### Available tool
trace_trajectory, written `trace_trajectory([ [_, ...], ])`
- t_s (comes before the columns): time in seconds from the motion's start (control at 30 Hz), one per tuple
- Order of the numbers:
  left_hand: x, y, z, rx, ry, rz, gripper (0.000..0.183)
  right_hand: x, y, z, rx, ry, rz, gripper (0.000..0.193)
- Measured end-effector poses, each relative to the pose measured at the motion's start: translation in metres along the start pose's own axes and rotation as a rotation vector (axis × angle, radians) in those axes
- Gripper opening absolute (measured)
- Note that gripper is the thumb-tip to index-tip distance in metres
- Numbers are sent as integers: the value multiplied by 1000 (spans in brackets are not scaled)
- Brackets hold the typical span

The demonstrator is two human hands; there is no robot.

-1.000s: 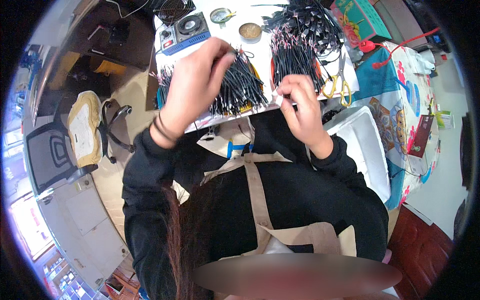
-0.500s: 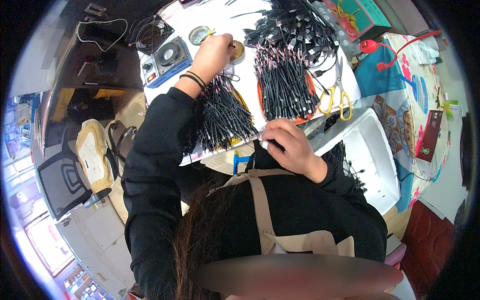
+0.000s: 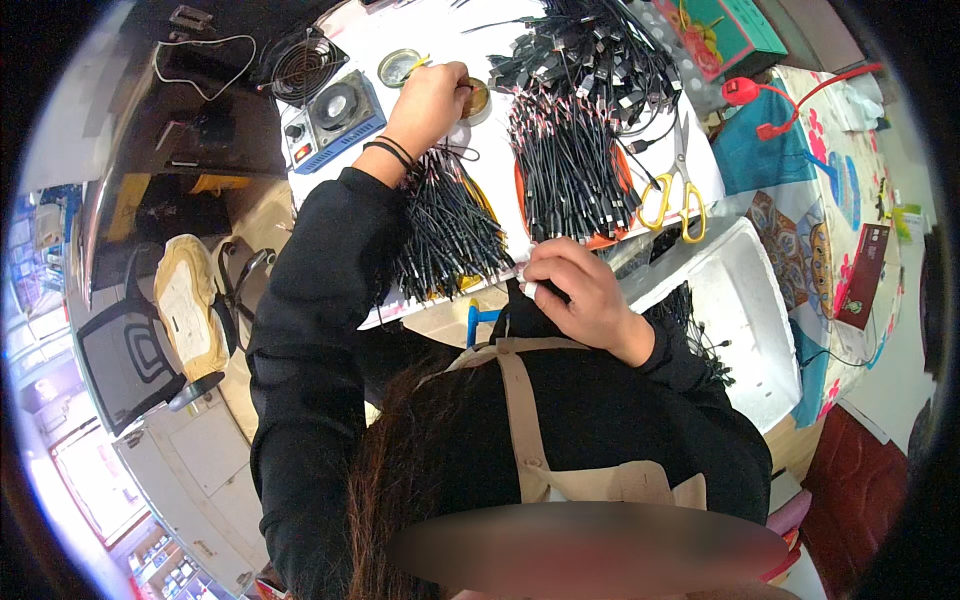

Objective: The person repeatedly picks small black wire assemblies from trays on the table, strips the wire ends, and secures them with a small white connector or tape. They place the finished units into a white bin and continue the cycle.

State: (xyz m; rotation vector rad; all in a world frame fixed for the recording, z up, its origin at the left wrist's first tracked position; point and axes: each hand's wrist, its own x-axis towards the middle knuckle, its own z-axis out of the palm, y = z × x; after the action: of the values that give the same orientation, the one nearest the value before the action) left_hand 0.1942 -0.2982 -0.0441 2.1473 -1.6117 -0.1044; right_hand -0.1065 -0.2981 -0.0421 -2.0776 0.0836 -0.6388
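My left hand (image 3: pixel 428 108) reaches to the far part of the white table, fingers bent and pressed together over a small round brown tin (image 3: pixel 478 103). Whatever its fingertips hold is hidden. Just beyond it lies a round open tin (image 3: pixel 398 67) with a thin yellow piece at its rim. At the table's near edge, my right hand (image 3: pixel 580 300) is closed in a pinch, white covers on its fingertips; what is in it cannot be made out. Between the hands lies a bundle of short black cables (image 3: pixel 450 230); farther right is another bundle (image 3: pixel 570 165) with pinkish wire ends.
A blue-grey device with a round top (image 3: pixel 340 110) and a black fan (image 3: pixel 305 70) stand at the far left. Yellow-handled scissors (image 3: pixel 675 190) lie right of the bundles. More USB cables (image 3: pixel 600 55) pile behind. A white foam box (image 3: pixel 750 330) sits at the right.
My left hand has shifted very slightly and a little more of the brown tin shows. My right hand stays in place.
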Motion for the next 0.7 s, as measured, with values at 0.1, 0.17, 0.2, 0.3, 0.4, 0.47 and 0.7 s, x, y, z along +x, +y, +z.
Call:
trace_trajectory([
  [0.1, -8, -3, -13, -10, 16, -7, 15, -3, -2, 0, -16, 1, 11, 20],
  [0.17, -19, -7, -27, -8, 23, -29, 14, -5, -6, -1, -21, -3, 16, 19],
  [0.2, -25, -10, -35, 9, 47, -18, 13, -6, -8, -1, -22, -14, 34, 19],
  [0.3, -50, -26, -66, 88, 91, -73, 14, -7, -15, 0, -24, -44, 70, 19],
  [0.4, -74, -50, -97, 104, 157, -227, 15, -5, -20, 5, 43, -39, 52, 18],
  [0.47, -85, -66, -110, 128, 156, -314, 15, -4, -23, 9, 44, -59, 39, 19],
  [0.7, -79, -101, -110, 285, 138, -327, 14, -2, -28, 26, 12, -146, 8, 16],
])
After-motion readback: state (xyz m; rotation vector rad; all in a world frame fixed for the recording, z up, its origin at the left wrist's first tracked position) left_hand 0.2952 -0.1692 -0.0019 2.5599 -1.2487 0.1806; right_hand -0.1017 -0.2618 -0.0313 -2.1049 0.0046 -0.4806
